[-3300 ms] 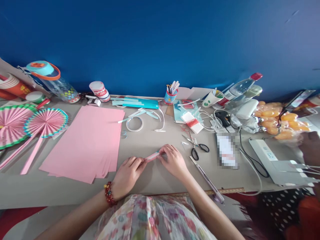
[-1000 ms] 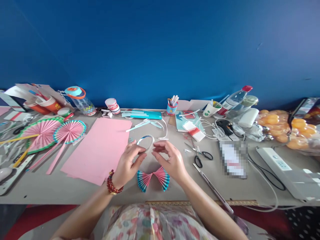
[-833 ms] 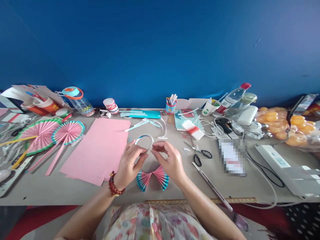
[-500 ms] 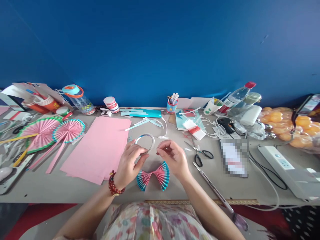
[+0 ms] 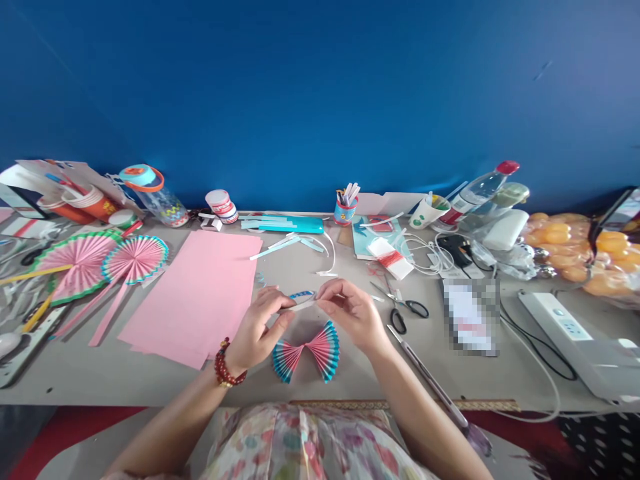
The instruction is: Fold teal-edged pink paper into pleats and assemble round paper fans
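Note:
My left hand (image 5: 261,328) is closed on a thin roll of tape (image 5: 301,302), which is tilted nearly edge-on. My right hand (image 5: 349,315) has its thumb and fingertips pinched together at the roll's right side, at the tape's edge or end. Just below both hands, a pleated paper bow (image 5: 306,352), pink with blue edges, lies on the table. To the right of my right hand rest scissors (image 5: 399,309) with black handles and a long, slim cutter knife (image 5: 425,373).
Pink paper sheets (image 5: 195,300) lie on the left, beside two pleated round fans (image 5: 135,259). White and blue paper strips (image 5: 295,243) lie behind my hands. Farther right are a plastic bottle (image 5: 475,197), a power strip (image 5: 565,333) and cables. A blue wall (image 5: 320,100) rises behind the table.
The roll of tape has tipped from showing its round opening to nearly edge-on. My right hand has come to its right side, fingertips now at it.

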Motion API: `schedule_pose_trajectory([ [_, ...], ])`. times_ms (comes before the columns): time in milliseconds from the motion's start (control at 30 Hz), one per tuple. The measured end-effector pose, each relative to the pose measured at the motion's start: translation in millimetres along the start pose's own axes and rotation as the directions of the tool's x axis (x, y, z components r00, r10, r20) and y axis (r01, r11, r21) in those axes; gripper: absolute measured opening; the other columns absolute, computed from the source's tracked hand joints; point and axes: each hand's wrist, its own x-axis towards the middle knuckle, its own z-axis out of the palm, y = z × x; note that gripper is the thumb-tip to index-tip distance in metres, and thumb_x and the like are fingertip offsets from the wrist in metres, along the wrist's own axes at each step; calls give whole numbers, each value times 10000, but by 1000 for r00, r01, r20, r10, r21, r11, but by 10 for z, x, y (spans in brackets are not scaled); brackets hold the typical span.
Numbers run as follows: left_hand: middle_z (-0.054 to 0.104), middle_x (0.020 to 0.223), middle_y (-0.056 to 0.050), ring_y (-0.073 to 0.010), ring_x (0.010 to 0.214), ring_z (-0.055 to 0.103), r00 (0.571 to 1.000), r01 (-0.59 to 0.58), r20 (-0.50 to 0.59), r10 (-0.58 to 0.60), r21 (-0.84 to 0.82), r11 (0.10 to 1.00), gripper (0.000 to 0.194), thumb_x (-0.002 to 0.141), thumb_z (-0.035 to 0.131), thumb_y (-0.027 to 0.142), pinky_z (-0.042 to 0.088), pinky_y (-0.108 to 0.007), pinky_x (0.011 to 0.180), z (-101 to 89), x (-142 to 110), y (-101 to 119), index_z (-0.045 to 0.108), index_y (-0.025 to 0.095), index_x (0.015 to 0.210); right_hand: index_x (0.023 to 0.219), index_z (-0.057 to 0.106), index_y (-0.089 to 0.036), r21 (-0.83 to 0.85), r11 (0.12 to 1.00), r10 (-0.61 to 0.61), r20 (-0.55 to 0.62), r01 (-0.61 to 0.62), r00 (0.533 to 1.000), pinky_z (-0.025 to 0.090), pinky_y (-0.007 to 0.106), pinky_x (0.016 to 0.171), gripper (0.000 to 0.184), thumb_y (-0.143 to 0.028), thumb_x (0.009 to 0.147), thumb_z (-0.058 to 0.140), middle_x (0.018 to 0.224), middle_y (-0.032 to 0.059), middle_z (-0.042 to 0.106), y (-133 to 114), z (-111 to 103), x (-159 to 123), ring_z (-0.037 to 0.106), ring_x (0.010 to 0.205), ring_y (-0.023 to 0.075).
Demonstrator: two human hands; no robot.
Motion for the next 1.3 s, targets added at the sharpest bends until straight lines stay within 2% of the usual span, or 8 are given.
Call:
schedule_pose_trajectory([
  [200, 620, 835, -36, -190, 866, 579, 997, 71, -27, -72, -62, 996, 133, 956, 472, 238, 456, -350, 888, -25, 15, 19, 587, 196, 904, 818, 612, -199, 33, 999, -10, -23, 10, 1000, 519, 287, 728, 115, -291, 856, 671, 867, 38, 625, 9, -10, -43, 605, 815, 159],
  [433, 666, 901, -42, -212, 955, 596, 997, 35, -62, -36, -26, 999, 154, 946, 459, 200, 387, -416, 1021, -6, -7, -27, 613, 203, 942, 822, 604, -201, 6, 999, -33, -50, 33, 998, 508, 272, 710, 86, -256, 860, 659, 871, 35, 624, -9, 22, -102, 600, 811, 155],
  [600, 680, 929, -46, -221, 1009, 591, 995, 51, -87, -54, -32, 998, 146, 943, 477, 199, 377, -418, 1032, -8, -27, -36, 622, 205, 957, 827, 600, -203, -26, 997, -73, -55, 72, 996, 496, 280, 727, 63, -222, 870, 642, 866, 36, 626, -16, 32, -122, 598, 829, 161],
  [767, 687, 924, -38, -207, 969, 598, 996, 49, -72, -52, -38, 998, 155, 936, 484, 179, 375, -405, 1025, -11, -27, -57, 632, 205, 975, 838, 599, -207, -43, 995, -95, -55, 92, 994, 485, 277, 733, 51, -192, 874, 631, 872, 33, 627, -14, 35, -143, 599, 838, 160],
  [1067, 680, 930, -46, -210, 983, 583, 992, 64, -110, -68, -33, 997, 134, 922, 524, 184, 399, -374, 973, -9, -57, -117, 642, 201, 983, 838, 592, -209, -107, 985, -144, -53, 137, 988, 479, 275, 726, 66, -167, 879, 620, 859, 24, 632, -18, 53, -139, 606, 825, 153],
  [1200, 678, 942, -48, -207, 983, 591, 980, 110, -153, -128, -123, 986, 150, 929, 521, 217, 405, -358, 965, 17, -63, -75, 663, 205, 976, 850, 591, -212, -170, 967, -203, -67, 189, 977, 486, 304, 741, 66, -159, 882, 614, 857, 34, 640, 8, 120, -161, 622, 839, 171],
  [1300, 656, 905, -41, -189, 886, 597, 957, 186, -163, -240, -289, 939, 158, 931, 528, 266, 452, -313, 847, 47, -74, -49, 670, 206, 967, 891, 599, -220, -170, 950, -281, -95, 262, 955, 497, 339, 764, 84, -135, 884, 601, 881, 46, 641, 38, 224, -196, 633, 855, 186],
])
